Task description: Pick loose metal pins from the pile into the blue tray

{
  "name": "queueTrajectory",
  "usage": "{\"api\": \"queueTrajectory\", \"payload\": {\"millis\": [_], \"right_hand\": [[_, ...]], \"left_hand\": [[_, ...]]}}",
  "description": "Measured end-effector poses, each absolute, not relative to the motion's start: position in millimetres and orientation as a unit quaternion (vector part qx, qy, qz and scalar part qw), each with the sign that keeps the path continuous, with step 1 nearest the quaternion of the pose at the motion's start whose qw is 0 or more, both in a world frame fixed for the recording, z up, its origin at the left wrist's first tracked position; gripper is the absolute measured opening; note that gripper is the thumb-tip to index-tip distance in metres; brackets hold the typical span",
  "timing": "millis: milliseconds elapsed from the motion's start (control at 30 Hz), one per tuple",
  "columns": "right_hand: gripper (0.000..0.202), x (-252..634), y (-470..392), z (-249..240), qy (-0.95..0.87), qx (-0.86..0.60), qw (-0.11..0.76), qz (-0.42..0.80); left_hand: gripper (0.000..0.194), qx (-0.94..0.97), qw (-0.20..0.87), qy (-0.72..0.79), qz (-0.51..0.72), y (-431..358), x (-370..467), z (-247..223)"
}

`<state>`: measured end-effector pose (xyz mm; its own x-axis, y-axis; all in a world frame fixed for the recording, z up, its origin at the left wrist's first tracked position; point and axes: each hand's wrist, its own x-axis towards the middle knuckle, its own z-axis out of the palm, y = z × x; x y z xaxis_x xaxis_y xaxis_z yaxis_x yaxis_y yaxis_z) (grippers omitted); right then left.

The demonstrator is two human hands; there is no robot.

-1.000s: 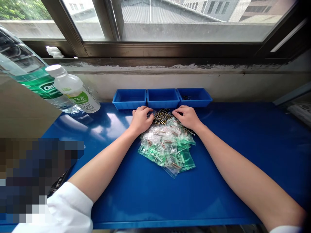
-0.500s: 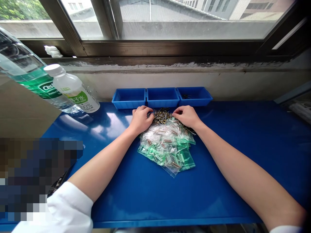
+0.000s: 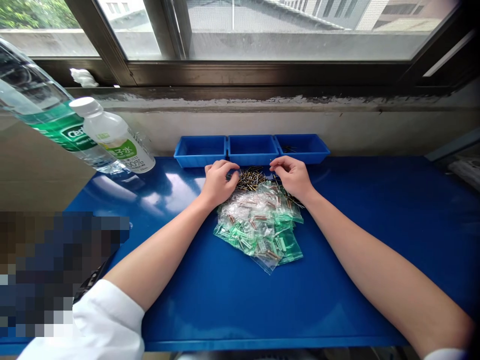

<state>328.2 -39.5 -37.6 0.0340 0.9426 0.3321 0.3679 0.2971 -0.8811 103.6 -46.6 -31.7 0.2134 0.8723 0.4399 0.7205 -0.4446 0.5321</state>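
Note:
A loose pile of thin, dark and brass-coloured metal pieces (image 3: 252, 178) lies on the blue table. My left hand (image 3: 220, 182) rests at the pile's left edge, fingers curved and thumb apart from the fingertips, with nothing visible between them. On the pile's right side, my right hand (image 3: 292, 176) is raised slightly with thumb and index finger pinched; anything between them is too small to make out. Clear and green plastic bags (image 3: 258, 222) holding small copper-coloured pieces are heaped just in front of the pile, close to both hands.
Three joined blue trays stand behind the pile: left (image 3: 200, 160), middle (image 3: 253, 159) and right (image 3: 308, 156), the right one holding a few thin pieces. A white-capped bottle (image 3: 112, 131) and a large water bottle (image 3: 56, 117) are at the left. The table's front edge (image 3: 262, 344) is near.
My right hand has lifted and moved slightly back from the pile, toward the trays. The fingers of my left hand have straightened a little at the left edge of the pile.

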Motion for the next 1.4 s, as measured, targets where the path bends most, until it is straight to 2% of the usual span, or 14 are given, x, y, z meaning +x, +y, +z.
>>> {"api": "queueTrajectory", "payload": {"millis": [133,233,500,633,733,967,1133,1400], "right_hand": [[0.019,325.0,-45.0,-30.5,-0.64,-0.521,0.469,0.314],[0.033,324.4,-51.0,-23.4,-0.67,-0.503,0.429,0.337],[0.06,315.8,-64.0,-4.9,-0.81,-0.359,0.332,0.323],[0.065,311.6,-68.1,-2.3,-0.839,-0.327,0.297,0.317],[0.061,310.2,-68.7,-4.3,-0.848,-0.313,0.302,0.304],[0.038,310.8,-63.8,-11.4,-0.787,-0.397,0.412,0.23],[0.017,312.9,-60.6,-12.6,-0.811,-0.382,0.39,0.21],[0.008,313.2,-61.1,-10.6,-0.819,-0.368,0.386,0.21]], "left_hand": [[0.019,0.769,0.095,0.508,0.376,-48.5,102.8,-30.6],[0.02,0.777,0.098,0.495,0.375,-49.7,102.0,-30.1],[0.025,0.809,0.112,0.452,0.36,-50.8,100.3,-29.0],[0.028,0.824,0.12,0.444,0.332,-48.8,101.0,-32.5],[0.026,0.826,0.112,0.438,0.337,-47.7,101.4,-35.0],[0.017,0.832,0.094,0.413,0.358,-49.3,101.5,-33.4],[0.018,0.856,0.097,0.403,0.311,-49.9,101.0,-30.8],[0.019,0.863,0.1,0.381,0.316,-51.8,100.2,-28.5]]}}
